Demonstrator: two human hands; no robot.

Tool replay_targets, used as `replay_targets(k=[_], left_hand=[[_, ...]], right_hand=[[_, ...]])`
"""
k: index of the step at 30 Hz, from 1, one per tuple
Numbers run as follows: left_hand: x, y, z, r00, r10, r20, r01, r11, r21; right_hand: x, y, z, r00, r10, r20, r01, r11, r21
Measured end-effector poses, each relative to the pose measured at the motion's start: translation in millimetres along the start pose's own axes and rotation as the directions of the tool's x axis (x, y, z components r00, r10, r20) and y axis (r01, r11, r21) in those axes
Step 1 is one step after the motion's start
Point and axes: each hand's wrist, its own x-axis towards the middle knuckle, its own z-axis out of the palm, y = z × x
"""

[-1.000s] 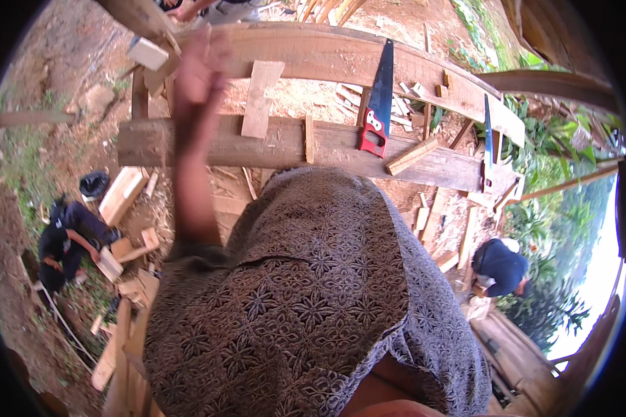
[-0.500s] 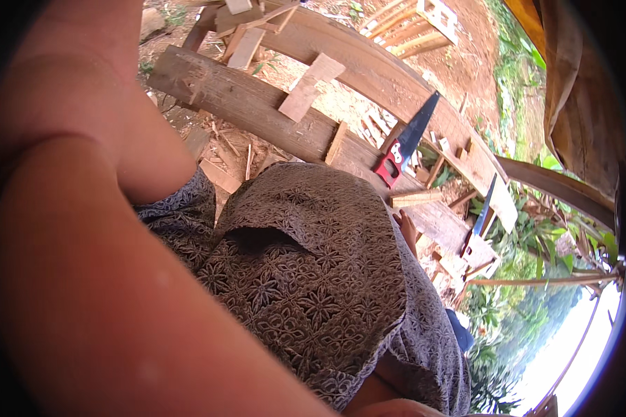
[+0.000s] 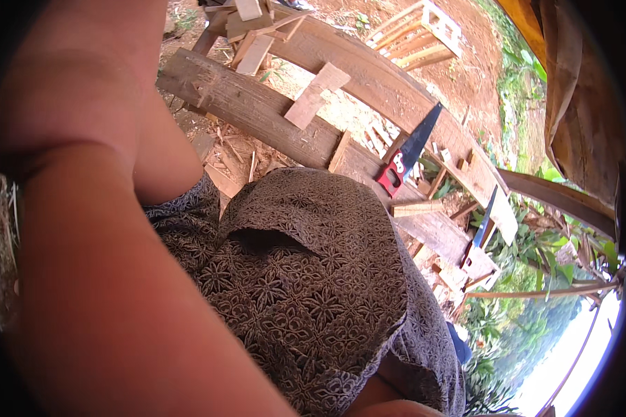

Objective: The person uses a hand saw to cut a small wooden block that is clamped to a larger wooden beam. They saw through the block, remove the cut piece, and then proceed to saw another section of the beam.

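Observation:
A bare arm [image 3: 132, 299], very near the camera, fills the left side, with a deep skin crease across it; it appears to be my left arm, bent. Neither its hand nor its fingers can be made out. Dark patterned cloth [image 3: 306, 278] of a garment covers the middle, with a slit-like opening in it. My right hand does not show; only a patch of skin [image 3: 396, 409] appears at the lower edge. Beyond the cloth, a red-handled handsaw [image 3: 410, 149] lies across wooden planks, and a second handsaw [image 3: 480, 226] rests farther right.
Two long timber planks [image 3: 222, 87] run across the background, with a short wood piece [image 3: 318, 95] on them. Offcuts [image 3: 256, 54] are piled at the far left end. A slatted wooden frame [image 3: 417, 35] stands on bare soil. Brown sheeting [image 3: 581, 90] hangs at the right.
The saws and planks sit slightly lower in the picture. The near arm has shifted a little, showing more ground at the left rim. A small bit of skin beside the cloth is no longer seen.

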Motion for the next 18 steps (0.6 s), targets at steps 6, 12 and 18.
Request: replay_targets(k=[6, 12, 18], left_hand=[[-86, -106, -4, 0.801, -0.31, -0.513, 0.291, 0.949, -0.12], [-302, -169, 235, -0.095, -0.98, -0.176, 0.964, -0.135, 0.231], [-322, -126, 300, -0.292, -0.956, -0.01, 0.852, -0.264, 0.452]], right_hand=[[-16, 16, 3, 1.0, -0.008, -0.011, 0.009, 0.994, 0.105], [-29, 12, 21, 0.987, -0.161, 0.016, 0.157, 0.976, 0.154], [4, -63, 69, 0.886, -0.445, 0.131, 0.448, 0.75, -0.487]])
